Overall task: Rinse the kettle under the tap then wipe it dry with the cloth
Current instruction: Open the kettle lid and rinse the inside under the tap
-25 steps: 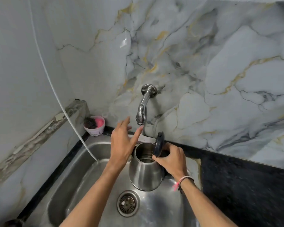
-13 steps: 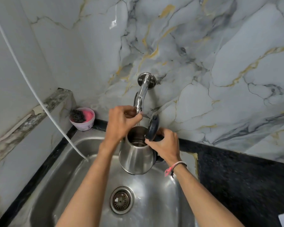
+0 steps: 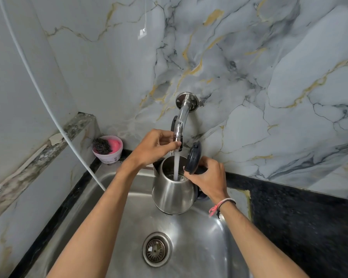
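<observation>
A steel kettle [image 3: 172, 195] is held upright over the sink, its dark lid [image 3: 193, 157] flipped open. My right hand [image 3: 208, 178] grips its handle on the right side. The chrome tap [image 3: 181, 121] juts from the marble wall directly above. Water streams from it straight into the kettle's mouth. My left hand [image 3: 154, 147] is closed around the tap's lower end. No cloth is in sight.
The steel sink [image 3: 207, 243] has a drain [image 3: 156, 250] in front of the kettle. A pink tub with a scrubber [image 3: 107, 148] sits at the back left corner. A white hose [image 3: 48, 109] hangs into the sink. Black counter [image 3: 301, 223] lies to the right.
My left hand went from open beside the tap to closed on it, and water now flows into the kettle. The kettle stayed under the spout.
</observation>
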Demonstrator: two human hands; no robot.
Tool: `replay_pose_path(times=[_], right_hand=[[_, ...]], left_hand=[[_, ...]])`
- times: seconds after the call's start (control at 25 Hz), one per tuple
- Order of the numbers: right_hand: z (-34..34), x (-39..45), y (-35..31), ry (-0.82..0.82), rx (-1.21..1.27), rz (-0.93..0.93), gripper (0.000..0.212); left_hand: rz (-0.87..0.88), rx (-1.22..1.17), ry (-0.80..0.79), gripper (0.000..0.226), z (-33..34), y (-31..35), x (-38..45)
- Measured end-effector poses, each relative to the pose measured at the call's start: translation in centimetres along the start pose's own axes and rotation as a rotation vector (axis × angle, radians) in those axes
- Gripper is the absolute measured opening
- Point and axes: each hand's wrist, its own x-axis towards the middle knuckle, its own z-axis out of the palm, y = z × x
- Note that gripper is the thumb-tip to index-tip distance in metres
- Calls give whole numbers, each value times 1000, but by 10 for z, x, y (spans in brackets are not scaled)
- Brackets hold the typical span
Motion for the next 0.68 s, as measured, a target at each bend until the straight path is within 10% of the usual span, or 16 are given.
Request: replay_pose_path(times=[0.68], right_hand=[[-2,0,10,39,-21,-36,35]], left_hand=[[-37,-315,-74,34,-7,-8,4]])
